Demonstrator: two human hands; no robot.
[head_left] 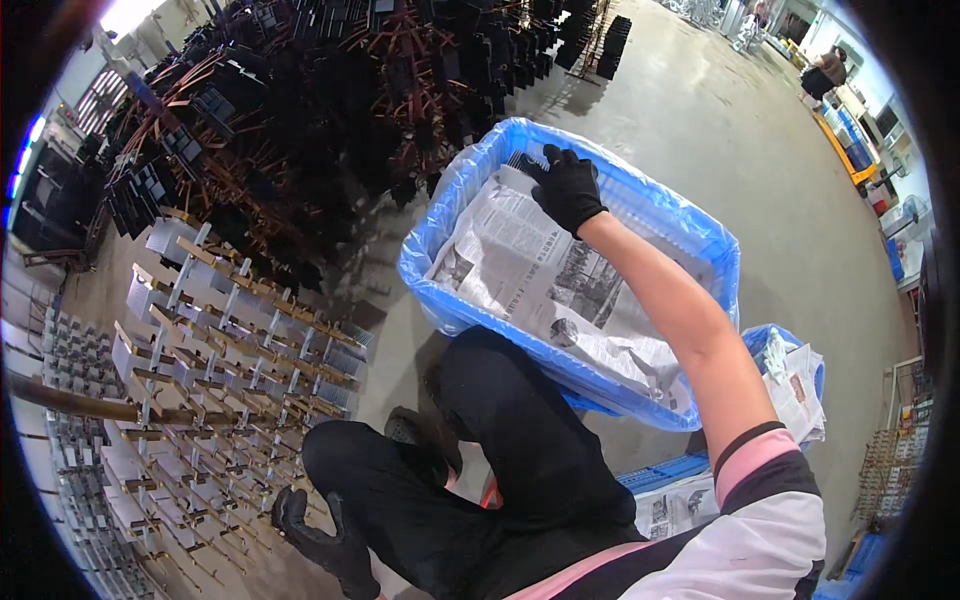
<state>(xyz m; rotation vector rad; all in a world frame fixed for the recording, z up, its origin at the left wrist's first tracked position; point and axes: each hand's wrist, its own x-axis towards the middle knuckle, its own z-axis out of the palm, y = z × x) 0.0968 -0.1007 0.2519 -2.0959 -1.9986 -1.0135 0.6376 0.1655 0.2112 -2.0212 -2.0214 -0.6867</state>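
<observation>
My right hand (568, 190), in a black glove, is inside the far left part of a large blue bin (425, 290) lined with clear blue plastic. Its fingers are bent at a small grey finned metal piece (517, 161) in the corner; how they grip it is partly hidden. Printed newspaper sheets (510, 245) cover much of the inside. Low on the left, my left hand (320, 540), also black-gloved, is beside my knee with thumb and fingers apart, holding nothing. Nearest to it is a rack (205, 400) of brass-coloured bars carrying flat silvery metal pieces.
Dark racks (330, 110) hung with black parts crowd the far left. A smaller blue-lined bin (765, 345) with newspaper (800, 395) stands at the right, and a blue crate (665, 472) with paper lies beside my leg. Another person (825, 75) is far off at upper right.
</observation>
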